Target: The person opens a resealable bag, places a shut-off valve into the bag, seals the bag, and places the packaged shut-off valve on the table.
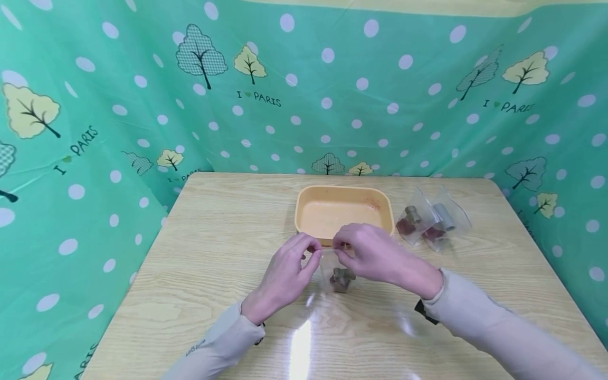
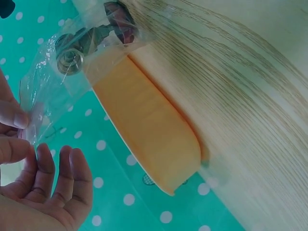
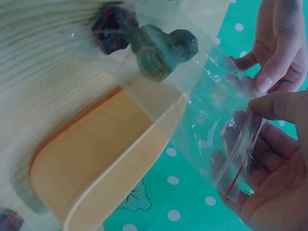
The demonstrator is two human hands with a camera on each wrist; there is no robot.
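A clear zip bag [image 1: 328,266] hangs upright between both hands in front of the tray. Inside it lie a dull brassy pipe fitting [image 3: 159,53] with stubby branches and a dark red piece [image 3: 113,29], whose kind I cannot tell. My left hand [image 1: 290,269] pinches the left end of the bag's mouth between thumb and forefinger. At the other end, my right hand [image 1: 372,253] pinches the mouth beside a red zip line [image 3: 245,161]. In the left wrist view the fitting's round open end [image 2: 70,60] shows through the plastic.
Just beyond the hands stands a shallow orange-yellow tray [image 1: 342,211] with small reddish marks inside. To its right on the wooden table [image 1: 204,253] lie two more clear bags, one with a brassy fitting [image 1: 412,215], the other with a grey cylinder [image 1: 444,217]; both hold dark red pieces.
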